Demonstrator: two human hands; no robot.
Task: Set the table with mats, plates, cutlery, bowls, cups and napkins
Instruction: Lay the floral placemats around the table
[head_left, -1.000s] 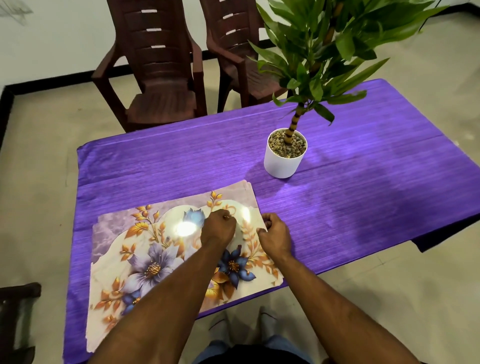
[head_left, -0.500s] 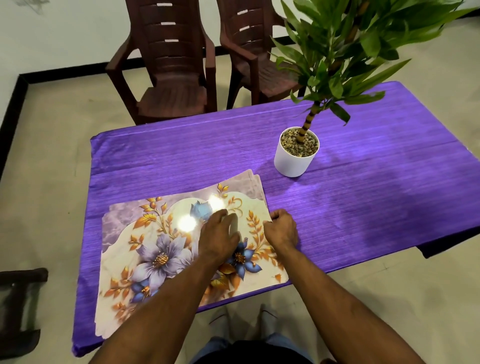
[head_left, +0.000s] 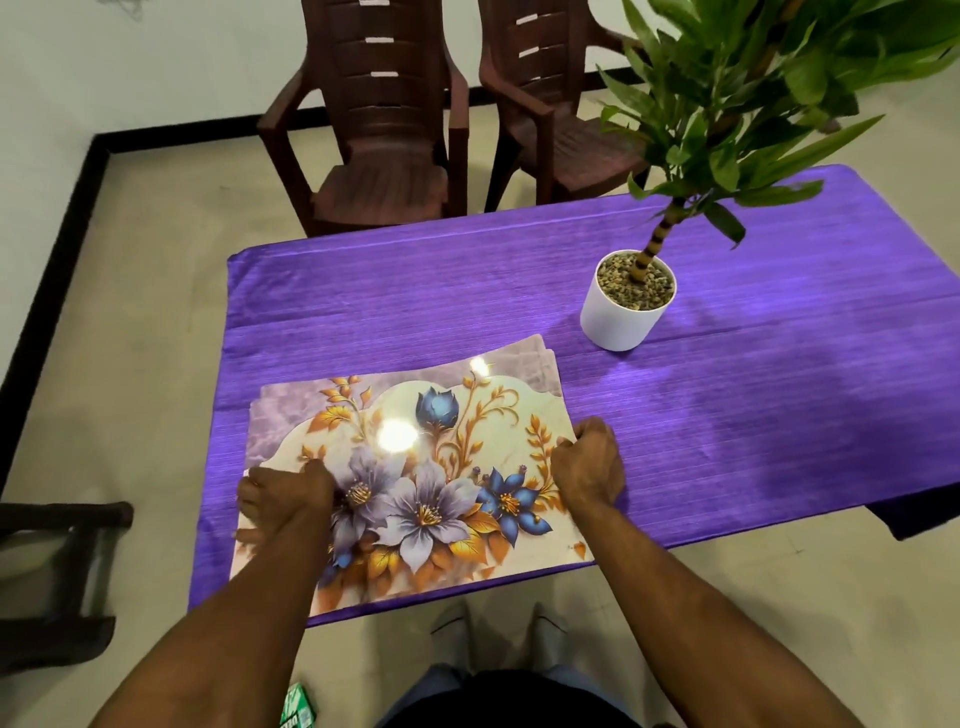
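A stack of glossy floral mats (head_left: 447, 415) lies at the near left of the purple-clothed table (head_left: 727, 426). My right hand (head_left: 592, 467) pinches the right edge of the top mat, with its fingers curled. On the mats' left edge rests my left hand (head_left: 291, 493); its fingers reach out over the edge onto the cloth and look blurred. The mats lie flat, and their near edge slightly overhangs the table edge.
A white pot with a tall green plant (head_left: 628, 301) stands on the table to the right of the mats, its leaves spreading overhead. Two brown plastic chairs (head_left: 384, 156) stand behind the table. A dark piece of furniture (head_left: 52, 582) sits at the left.
My left hand has slid from the middle of the top mat to its left edge. My right hand stays on the right edge. The view has shifted left.
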